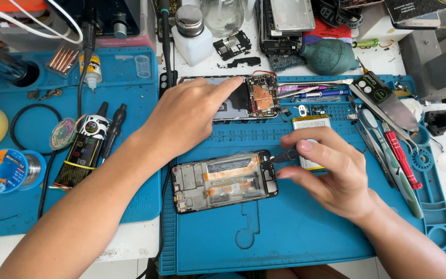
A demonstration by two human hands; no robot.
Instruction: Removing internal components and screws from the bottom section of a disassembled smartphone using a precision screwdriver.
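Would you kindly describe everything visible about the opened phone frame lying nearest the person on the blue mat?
The opened phone frame lies flat and slightly tilted on the blue mat. It is a black-edged rectangular shell with grey metal inside, orange-brown ribbon strips across the middle and a clear film over part of it. No battery sits in it. At its right end, the dark tool tip pinched in the right hand meets its edge. The left hand reaches past it, apart from it.
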